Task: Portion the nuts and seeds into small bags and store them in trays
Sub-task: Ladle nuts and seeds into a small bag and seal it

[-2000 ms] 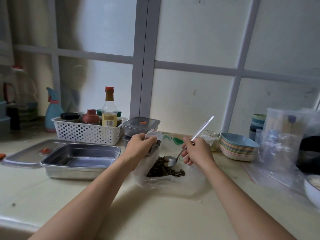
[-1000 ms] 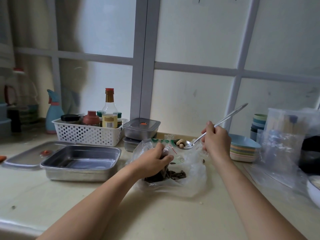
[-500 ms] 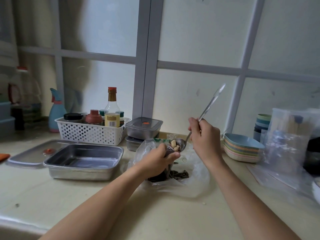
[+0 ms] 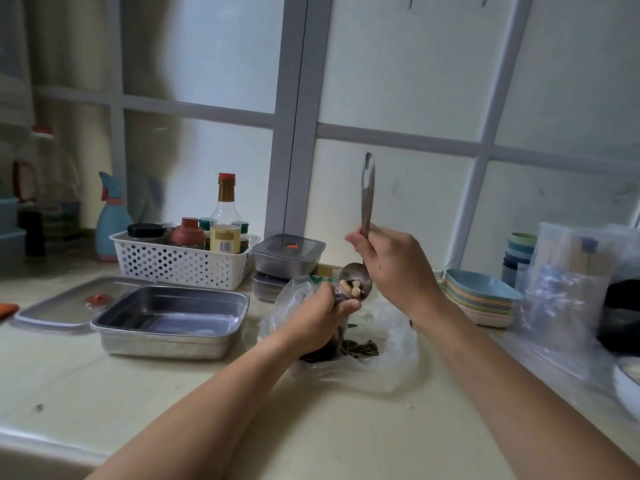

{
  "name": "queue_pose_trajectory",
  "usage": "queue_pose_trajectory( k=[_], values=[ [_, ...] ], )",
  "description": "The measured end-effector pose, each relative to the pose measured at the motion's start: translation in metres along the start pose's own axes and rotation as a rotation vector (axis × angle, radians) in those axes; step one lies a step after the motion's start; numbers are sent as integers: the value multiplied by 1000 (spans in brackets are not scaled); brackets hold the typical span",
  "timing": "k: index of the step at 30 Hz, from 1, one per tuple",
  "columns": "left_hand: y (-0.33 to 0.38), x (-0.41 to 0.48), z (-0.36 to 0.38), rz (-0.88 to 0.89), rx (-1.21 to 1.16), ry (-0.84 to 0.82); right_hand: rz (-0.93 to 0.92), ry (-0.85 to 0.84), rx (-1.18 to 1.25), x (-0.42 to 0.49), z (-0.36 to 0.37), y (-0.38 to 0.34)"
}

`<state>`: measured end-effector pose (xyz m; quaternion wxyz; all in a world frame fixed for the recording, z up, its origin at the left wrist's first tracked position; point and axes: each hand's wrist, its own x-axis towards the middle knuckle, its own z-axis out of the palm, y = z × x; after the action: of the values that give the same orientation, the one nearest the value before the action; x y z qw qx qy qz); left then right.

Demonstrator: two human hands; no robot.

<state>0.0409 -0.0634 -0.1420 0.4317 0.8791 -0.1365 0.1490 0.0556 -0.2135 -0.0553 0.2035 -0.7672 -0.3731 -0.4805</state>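
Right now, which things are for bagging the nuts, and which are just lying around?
For the job: right hand, long steel spoon of pale nuts, left hand, small clear plastic bag, open steel tray.
Lying about: white holed plastic basket of bottles, blue spray bottle, stack of pastel plates.

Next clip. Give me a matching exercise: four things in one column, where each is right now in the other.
Things:
1. spoon
2. small bag
3. steel tray
4. sauce bottle

Places:
A. in the white basket
B. in the left hand
C. in the right hand
D. on the counter, left of both hands

Pairs: 1-C, 2-B, 3-D, 4-A
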Motion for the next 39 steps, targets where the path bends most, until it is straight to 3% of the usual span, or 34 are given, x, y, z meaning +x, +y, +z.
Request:
queue_pose_trajectory(
  k=[4,8,13,16,20,23,25,30,36,39],
  values=[
    [5,-3,-1,-16,-126,-11,-53,21,-71,8,-5,-4],
    [7,-5,-4,-18,-101,13,-37,30,-48,13,-6,-5],
    [4,-4,-3,-31,-153,10,-38,-76,64,14,-2,-1],
    [6,-7,-5,-10,-121,21,8,30,51,10,-2,4],
    [7,-8,-9,-8,-29,20,385,173,142,-2,3,18],
    [8,-9,-10,-5,-8,46,775,197,246,-24,12,35],
    [9,-9,-11,-10,-31,72,938,188,252,-38,16,48],
    [7,-6,-10,-13,-39,88,1122,25,471,-52,20,59],
    [9,-9,-12,2,-60,142,1046,-426,513,-62,24,55],
    [12,-13,-14,3,-252,157,1014,-446,481,-64,31,58]
  ],
)
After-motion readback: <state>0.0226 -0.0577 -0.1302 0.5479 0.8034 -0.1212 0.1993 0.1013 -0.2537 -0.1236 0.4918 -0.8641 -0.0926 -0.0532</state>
